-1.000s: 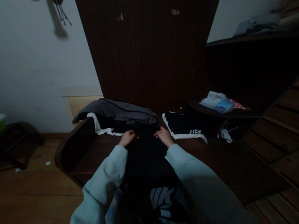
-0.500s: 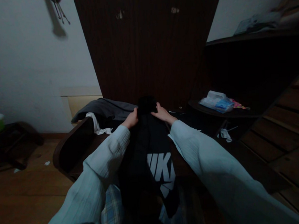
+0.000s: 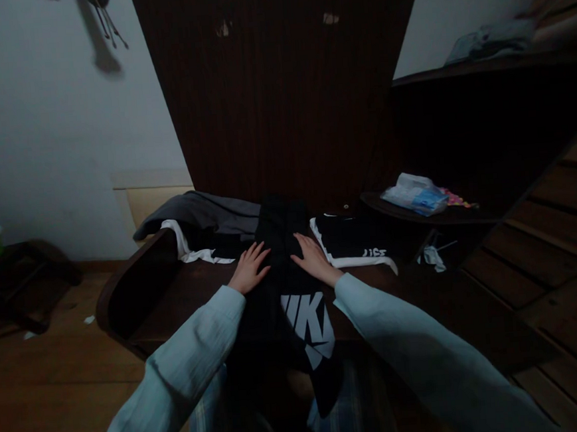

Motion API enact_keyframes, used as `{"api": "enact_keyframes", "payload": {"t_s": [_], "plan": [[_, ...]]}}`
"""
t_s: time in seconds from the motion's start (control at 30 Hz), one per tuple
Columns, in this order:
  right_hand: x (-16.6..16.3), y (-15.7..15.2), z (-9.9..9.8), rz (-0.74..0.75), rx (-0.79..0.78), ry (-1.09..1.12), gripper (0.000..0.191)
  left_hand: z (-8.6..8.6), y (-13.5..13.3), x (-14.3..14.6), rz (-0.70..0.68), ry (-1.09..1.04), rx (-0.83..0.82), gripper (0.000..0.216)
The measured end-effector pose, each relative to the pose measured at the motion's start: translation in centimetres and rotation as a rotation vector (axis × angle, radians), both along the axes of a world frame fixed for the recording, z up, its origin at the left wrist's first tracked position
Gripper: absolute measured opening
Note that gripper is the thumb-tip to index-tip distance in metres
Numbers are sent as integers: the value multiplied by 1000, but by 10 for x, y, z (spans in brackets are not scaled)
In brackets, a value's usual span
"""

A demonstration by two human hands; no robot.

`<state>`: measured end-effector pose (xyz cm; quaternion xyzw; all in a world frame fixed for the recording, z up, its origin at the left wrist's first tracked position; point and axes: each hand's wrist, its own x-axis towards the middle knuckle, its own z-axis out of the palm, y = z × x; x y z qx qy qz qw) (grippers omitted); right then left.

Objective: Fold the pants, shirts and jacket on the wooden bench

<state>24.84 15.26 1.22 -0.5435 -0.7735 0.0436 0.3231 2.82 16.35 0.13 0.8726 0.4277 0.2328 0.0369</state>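
Note:
A black garment [image 3: 287,269] with large white letters lies stretched along a dark wooden table [image 3: 175,305], its near end hanging over the edge toward my lap. My left hand [image 3: 249,267] rests flat on its left side, fingers spread. Flat on the garment's right side lies my right hand [image 3: 312,259], fingers also stretched out. Both hands are open and hold nothing. I wear pale long sleeves.
A grey garment [image 3: 203,213] over a white one lies at the table's back left. A folded black and white shirt [image 3: 355,244] sits to the right. A side shelf [image 3: 418,216] carries a plastic packet [image 3: 414,194]. A dark wooden panel stands behind.
My hands lifted the garment's far end up and away, then laid it down on the table. Their grip has changed to flat palms pressing on the cloth.

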Motion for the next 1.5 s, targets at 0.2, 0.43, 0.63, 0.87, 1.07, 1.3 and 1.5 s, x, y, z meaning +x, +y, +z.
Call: {"api": "enact_keyframes", "payload": {"t_s": [0.2, 0.43, 0.63, 0.87, 1.07, 1.3, 1.5], "plan": [[7, -42, -20, 144, -132, -107, 57, -22, -13, -9, 34, -82, -115, 48], [2, -17, 2, 27, -317, 49, 33, -20, -21, 3, 109, -336, -208, 45], [-31, -4, -2, -251, -348, 335, 44, -13, -21, -1, 208, -589, -321, 38], [-38, -5, -20, -196, -217, 523, 39, -13, -22, 1, 211, -632, -321, 37], [-36, -1, -18, -137, -288, 718, 46, -12, -22, 1, 218, -628, -320, 38], [-35, 4, -22, -81, -364, 719, 14, -13, -21, 1, 219, -608, -319, 38], [-35, 5, -24, -78, -317, 693, 8, -11, -23, 1, 220, -550, -237, 34]]}}
